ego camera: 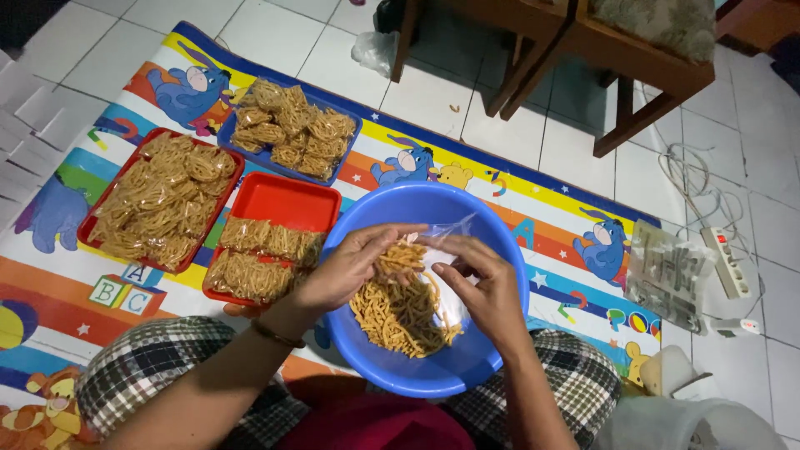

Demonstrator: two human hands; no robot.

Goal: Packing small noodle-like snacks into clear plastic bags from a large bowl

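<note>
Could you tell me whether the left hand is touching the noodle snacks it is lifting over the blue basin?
Touching. The head view shows the left hand with its fingers closed around a clump of noodle snacks above the blue basin.

White tiled floor, indoor light.
Colourful cartoon play mat (533,208) covers floor (575,158); wooden chair legs (533,71) at top; white power strip (727,262) right.

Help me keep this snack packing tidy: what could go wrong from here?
1. The left hand feeds noodle snacks into a thin clear bag that the right hand holds open; brittle pieces may break or miss the opening.
2. The blue basin seems to rest on the lap, so it could tip.
</note>
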